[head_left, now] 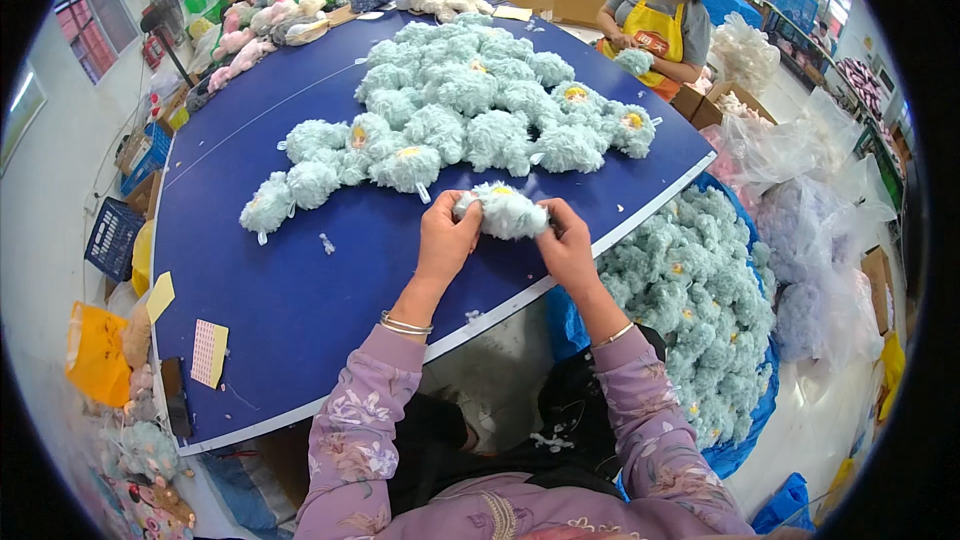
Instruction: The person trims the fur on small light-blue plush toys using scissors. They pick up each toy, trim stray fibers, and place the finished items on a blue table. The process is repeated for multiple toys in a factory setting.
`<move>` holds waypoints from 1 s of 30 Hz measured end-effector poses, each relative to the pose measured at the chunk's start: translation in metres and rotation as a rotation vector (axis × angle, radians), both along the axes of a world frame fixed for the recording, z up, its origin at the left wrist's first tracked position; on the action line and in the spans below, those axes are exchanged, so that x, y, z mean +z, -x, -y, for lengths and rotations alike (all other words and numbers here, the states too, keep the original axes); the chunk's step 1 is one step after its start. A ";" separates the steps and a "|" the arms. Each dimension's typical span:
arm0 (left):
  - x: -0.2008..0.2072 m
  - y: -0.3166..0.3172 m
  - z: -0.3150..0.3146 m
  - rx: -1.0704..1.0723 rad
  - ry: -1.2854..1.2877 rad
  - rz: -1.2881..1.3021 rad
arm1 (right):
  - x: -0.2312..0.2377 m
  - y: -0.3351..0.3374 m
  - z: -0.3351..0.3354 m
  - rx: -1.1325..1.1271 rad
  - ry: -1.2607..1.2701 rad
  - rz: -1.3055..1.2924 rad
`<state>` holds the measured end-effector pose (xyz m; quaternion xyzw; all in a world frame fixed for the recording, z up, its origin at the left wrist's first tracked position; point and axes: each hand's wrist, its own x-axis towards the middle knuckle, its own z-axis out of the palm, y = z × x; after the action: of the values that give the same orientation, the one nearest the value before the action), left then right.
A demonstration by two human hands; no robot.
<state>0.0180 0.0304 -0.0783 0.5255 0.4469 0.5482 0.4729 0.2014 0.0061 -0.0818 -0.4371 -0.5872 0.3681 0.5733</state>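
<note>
Between my two hands, above the near edge of a blue table (290, 330), is a fluffy pale blue-green plush toy (508, 214) with a small yellow patch on top. My left hand (448, 232) pinches its left end. At its right end the fingers of my right hand (566, 242) are closed on the fluff, slightly blurred. Just beyond my hands lies a spread heap of matching plush toys (465, 90), several with yellow patches and small white tags or loops. One toy (268, 202) lies at the heap's left tip.
A big blue sack (752, 440) full of the same plush toys stands at my right. A sticker sheet (209, 353) lies on the table's left. Across the table a person in a yellow apron (655, 30) holds a similar toy. Clear plastic bags (815, 230) stand far right.
</note>
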 end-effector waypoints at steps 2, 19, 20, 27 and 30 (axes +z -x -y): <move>0.001 -0.003 0.002 0.047 -0.022 -0.033 | 0.013 -0.005 0.006 0.073 0.163 -0.181; 0.010 -0.013 0.018 0.067 -0.187 -0.283 | 0.015 -0.006 0.009 -0.128 0.040 -0.103; 0.007 -0.015 0.019 0.024 -0.264 -0.213 | 0.014 -0.004 0.009 -0.112 0.033 -0.095; 0.009 -0.025 0.027 0.004 -0.303 -0.275 | 0.026 -0.006 0.021 0.025 0.107 -0.033; 0.006 -0.020 0.021 -0.002 -0.225 -0.194 | 0.021 -0.008 0.018 0.092 0.176 -0.114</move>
<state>0.0384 0.0093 -0.0720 0.6262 0.4257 0.5408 0.3662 0.2096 -0.0117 -0.0603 -0.4367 -0.5384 0.4684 0.5477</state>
